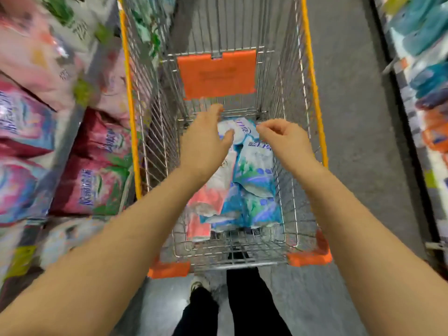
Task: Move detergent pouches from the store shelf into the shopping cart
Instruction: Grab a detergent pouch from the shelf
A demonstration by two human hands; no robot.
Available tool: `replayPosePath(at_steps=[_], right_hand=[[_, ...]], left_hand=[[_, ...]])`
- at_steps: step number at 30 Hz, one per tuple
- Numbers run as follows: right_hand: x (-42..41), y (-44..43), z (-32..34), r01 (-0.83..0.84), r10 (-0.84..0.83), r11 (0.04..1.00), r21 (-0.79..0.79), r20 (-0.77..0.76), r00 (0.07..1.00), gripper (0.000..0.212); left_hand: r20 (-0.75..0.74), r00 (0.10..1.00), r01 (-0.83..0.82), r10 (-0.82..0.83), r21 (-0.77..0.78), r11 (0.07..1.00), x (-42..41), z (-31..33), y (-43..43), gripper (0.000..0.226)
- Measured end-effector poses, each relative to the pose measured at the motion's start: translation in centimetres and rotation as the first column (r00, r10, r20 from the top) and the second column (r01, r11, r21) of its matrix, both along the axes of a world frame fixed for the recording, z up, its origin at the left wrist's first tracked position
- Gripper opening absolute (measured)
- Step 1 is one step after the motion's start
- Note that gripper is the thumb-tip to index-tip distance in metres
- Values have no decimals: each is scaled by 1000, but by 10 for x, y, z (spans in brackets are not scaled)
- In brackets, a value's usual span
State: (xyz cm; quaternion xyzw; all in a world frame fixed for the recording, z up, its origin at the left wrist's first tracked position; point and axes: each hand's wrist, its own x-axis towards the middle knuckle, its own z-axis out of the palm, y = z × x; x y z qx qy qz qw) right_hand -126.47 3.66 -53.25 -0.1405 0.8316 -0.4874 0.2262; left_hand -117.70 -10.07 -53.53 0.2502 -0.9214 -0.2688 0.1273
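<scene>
A wire shopping cart (312,98) with orange-yellow rims stands in front of me. Inside it lie several detergent pouches: blue-green ones (257,175) on the right and a pink-white one (206,204) on the left. Both my hands hover over the basket. My left hand (206,137) is spread with fingers apart, just above a white-blue pouch (240,132). My right hand (283,139) has its fingers curled loosely, with nothing between them. On the left shelf lie red and green pouches (97,170) and pink ones (21,120).
An orange child-seat flap (218,73) hangs across the cart's middle. A second shelf with blue and orange packs (426,76) runs along the right. Grey aisle floor (358,141) lies between cart and right shelf. My legs and a shoe (196,286) show below the cart.
</scene>
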Motion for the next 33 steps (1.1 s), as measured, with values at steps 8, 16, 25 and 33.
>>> replayPosePath(at_steps=[8, 16, 25, 33], right_hand=[[22, -9, -141, 27, -118, 963, 267, 331, 936, 46], [14, -1, -217, 208, -378, 884, 418, 377, 845, 67], [-11, 2, -276, 304, -537, 831, 467, 527, 659, 96], [-19, -8, -261, 529, -453, 813, 244, 836, 309, 50]], left_hand=[[370, 903, -276, 220, 106, 955, 27, -126, -9, 87], [480, 847, -303, 227, 86, 949, -14, -167, 5, 89], [512, 859, -8, 32, -48, 999, -37, -200, 18, 80], [635, 770, -72, 54, 2, 997, -43, -210, 22, 61]])
